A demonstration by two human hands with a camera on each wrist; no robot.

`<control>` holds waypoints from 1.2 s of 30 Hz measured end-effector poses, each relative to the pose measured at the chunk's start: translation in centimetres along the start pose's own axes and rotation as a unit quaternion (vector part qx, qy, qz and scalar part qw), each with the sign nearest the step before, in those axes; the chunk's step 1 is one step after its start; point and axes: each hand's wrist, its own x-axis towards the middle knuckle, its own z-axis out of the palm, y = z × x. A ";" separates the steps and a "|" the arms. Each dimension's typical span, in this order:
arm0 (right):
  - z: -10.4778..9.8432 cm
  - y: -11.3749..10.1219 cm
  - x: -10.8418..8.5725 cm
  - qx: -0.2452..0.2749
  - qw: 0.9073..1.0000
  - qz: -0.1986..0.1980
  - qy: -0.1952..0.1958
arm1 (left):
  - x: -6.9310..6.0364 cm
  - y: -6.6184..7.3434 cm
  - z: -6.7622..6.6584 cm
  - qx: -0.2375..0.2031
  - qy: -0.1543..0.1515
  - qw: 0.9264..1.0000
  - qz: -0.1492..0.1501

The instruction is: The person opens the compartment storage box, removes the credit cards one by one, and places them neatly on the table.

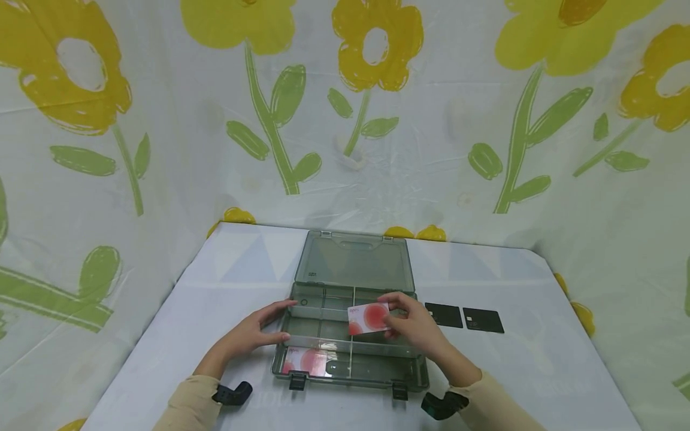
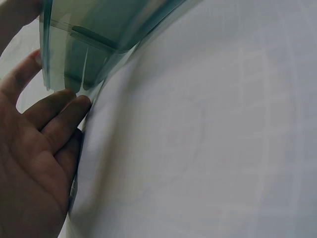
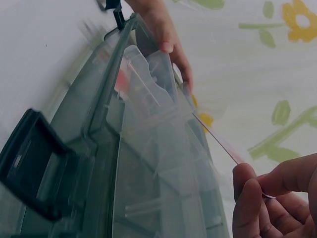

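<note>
A grey-green see-through storage box (image 1: 372, 365) lies on the table, its lid (image 1: 353, 260) folded back. Dividers split the inside into compartments. My right hand (image 1: 412, 326) pinches a pink and white card (image 1: 366, 318) with a red circle, above the middle compartments. In the right wrist view that card (image 3: 218, 140) shows nearly edge-on between thumb and fingers. My left hand (image 1: 253, 329) touches the box's left side, fingers extended; the left wrist view shows its fingers (image 2: 54, 116) against the wall. A similar pink card (image 1: 304, 361) lies in the front left compartment.
Two black cards (image 1: 444, 315) lie side by side on the white table (image 1: 539, 371), to the right of the box. Two dark latches (image 1: 400, 391) hang at the box's front edge. A flower-printed cloth (image 1: 409, 149) surrounds the table's back and sides.
</note>
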 end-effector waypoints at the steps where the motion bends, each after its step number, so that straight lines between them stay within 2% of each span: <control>1: -0.2 0.1 -0.1 -0.001 1.000 0.001 0.002 | 0.0 0.0 0.0 0.000 0.000 1.000 0.001; 17: -4.1 1.4 -1.6 -0.031 0.997 0.027 0.065 | 0.0 -0.1 -0.1 0.003 0.000 1.000 0.005; 26: -6.5 2.1 -3.1 -0.054 0.991 0.046 0.114 | 0.0 -0.1 -0.1 -0.001 -0.002 1.000 0.009; 36: -9.0 2.7 -5.0 -0.057 0.984 0.084 0.144 | 0.0 -0.1 -0.2 -0.001 -0.004 1.000 0.009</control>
